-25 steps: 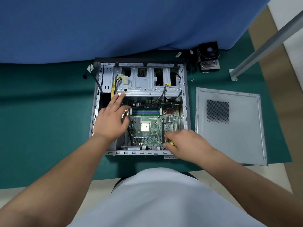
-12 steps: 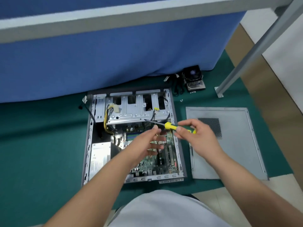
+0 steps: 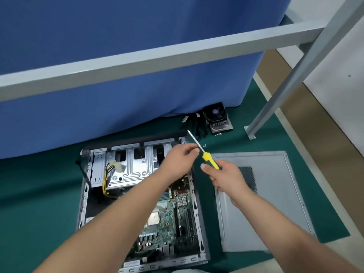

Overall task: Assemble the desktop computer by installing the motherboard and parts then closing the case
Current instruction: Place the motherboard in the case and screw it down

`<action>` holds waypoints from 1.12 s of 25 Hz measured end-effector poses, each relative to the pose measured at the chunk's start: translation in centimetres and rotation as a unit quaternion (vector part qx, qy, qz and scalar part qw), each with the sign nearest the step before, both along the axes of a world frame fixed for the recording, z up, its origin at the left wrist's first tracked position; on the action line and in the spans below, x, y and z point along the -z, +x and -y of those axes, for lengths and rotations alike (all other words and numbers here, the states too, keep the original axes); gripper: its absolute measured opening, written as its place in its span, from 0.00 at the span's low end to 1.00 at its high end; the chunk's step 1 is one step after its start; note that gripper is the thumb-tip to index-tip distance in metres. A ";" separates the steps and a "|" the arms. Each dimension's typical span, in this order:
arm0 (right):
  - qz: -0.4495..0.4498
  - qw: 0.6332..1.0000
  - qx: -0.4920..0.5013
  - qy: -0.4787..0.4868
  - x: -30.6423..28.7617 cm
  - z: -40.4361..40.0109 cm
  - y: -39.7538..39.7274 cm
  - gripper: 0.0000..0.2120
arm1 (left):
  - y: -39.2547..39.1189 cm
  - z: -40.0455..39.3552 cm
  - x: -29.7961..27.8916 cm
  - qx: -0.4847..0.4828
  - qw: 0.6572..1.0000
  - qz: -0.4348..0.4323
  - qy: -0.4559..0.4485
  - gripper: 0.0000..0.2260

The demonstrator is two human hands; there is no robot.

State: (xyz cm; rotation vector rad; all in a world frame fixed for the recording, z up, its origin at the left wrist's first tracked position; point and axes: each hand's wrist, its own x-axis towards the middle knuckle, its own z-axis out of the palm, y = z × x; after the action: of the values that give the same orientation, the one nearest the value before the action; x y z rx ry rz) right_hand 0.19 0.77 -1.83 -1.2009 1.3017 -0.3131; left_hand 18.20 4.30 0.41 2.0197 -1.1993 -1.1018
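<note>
Screwdriver (image 3: 204,152) handle gripped in right hand (image 3: 224,177), shaft pinched by left hand (image 3: 180,160).

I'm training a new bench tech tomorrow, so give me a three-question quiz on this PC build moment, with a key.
1. True or false: the side panel is already fitted on the case.
2. Which hand grips the yellow handle of the screwdriver?
A. left hand
B. right hand
C. neither
3. Fill in: the cooler fan sits on the green mat near the blue ____.

Key
1. False: it lies flat on the mat beside the open case, with the motherboard exposed.
2. B; the left hand's fingers are at the metal shaft.
3. curtain
</note>
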 end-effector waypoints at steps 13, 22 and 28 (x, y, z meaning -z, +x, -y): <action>-0.200 0.971 -0.044 -0.121 11.3 14.4 2.6 0.10 | 8.5 -1.7 10.0 0.005 0.890 0.454 -0.037 0.25; -0.197 0.948 -0.108 -0.226 14.5 14.9 4.1 0.15 | 8.8 -1.9 11.1 -0.004 0.877 0.476 -0.070 0.25; -0.217 0.938 -0.112 -0.245 14.8 14.6 4.9 0.18 | 8.7 -1.9 10.9 -0.009 0.877 0.474 -0.077 0.24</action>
State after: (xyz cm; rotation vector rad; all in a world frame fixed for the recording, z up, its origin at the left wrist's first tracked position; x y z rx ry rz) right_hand 5.08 -13.79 -16.66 -1.9079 1.4902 -0.2176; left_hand 26.86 6.16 -10.50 2.4854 -1.6177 0.0981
